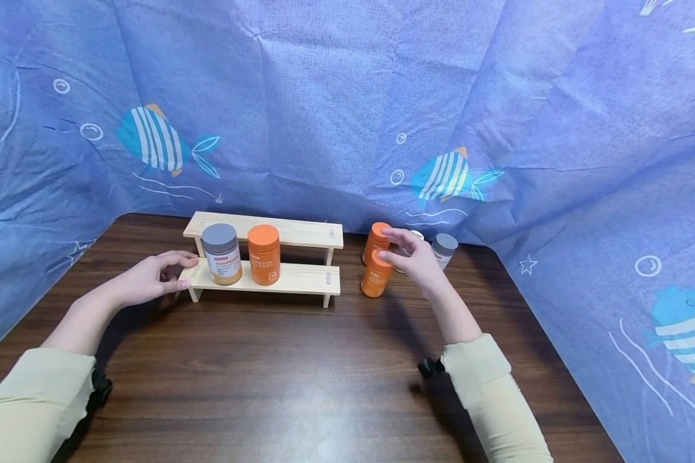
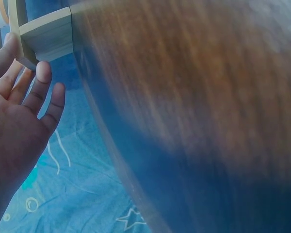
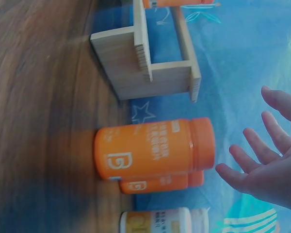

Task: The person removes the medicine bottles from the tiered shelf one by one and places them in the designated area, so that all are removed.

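Two-tier shelf (image 1: 304, 278): pale wood, upright, lower level foremost. Front orange bottle (image 1: 376, 276): capped, white print, upright on dark wood table (image 1: 289, 366), right of shelf, just before rear orange bottle (image 1: 373, 244).

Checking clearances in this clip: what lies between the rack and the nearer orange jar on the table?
Nothing stands there: the head view shows only bare table between the right end of the rack and that orange jar.

A creased blue cloth (image 1: 330, 116) printed with striped fish (image 1: 157, 141), white bubbles (image 1: 648, 265) and stars (image 1: 528, 263) hangs behind and along both sides of a dark brown table (image 1: 249, 360); pale light (image 1: 324, 411) shines off its near part.
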The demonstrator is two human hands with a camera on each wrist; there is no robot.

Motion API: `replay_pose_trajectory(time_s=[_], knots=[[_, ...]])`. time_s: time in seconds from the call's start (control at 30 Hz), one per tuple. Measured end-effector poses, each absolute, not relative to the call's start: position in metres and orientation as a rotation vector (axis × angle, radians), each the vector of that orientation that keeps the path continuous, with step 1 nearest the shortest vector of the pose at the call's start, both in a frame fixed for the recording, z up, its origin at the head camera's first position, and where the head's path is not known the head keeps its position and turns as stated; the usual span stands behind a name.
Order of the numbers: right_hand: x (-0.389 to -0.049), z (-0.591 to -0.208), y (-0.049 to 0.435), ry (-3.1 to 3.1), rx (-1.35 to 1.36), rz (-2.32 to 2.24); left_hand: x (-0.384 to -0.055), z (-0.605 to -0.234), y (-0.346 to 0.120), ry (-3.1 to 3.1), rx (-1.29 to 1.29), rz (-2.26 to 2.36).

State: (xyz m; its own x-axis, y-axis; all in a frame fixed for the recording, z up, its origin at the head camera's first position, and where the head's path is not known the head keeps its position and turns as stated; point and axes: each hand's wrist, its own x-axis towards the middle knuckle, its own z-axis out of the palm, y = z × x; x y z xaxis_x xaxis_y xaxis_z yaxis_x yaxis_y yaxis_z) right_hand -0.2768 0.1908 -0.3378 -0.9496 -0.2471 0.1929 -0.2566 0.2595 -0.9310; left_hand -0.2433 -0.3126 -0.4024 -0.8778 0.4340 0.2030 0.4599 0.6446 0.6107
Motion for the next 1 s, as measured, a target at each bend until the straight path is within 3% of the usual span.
replay_pose_trajectory(time_s=[0.47, 1.0], knots=[[-0.255, -0.294, 0.160, -2.540, 0.523, 1.872, -0.244, -0.404, -0.313, -2.831, -0.746, -1.062], [-0.267, -0.291, 0.124, -2.382, 0.679, 1.947, -0.245, -0.404, -0.314, -2.827, -0.740, -1.069]])
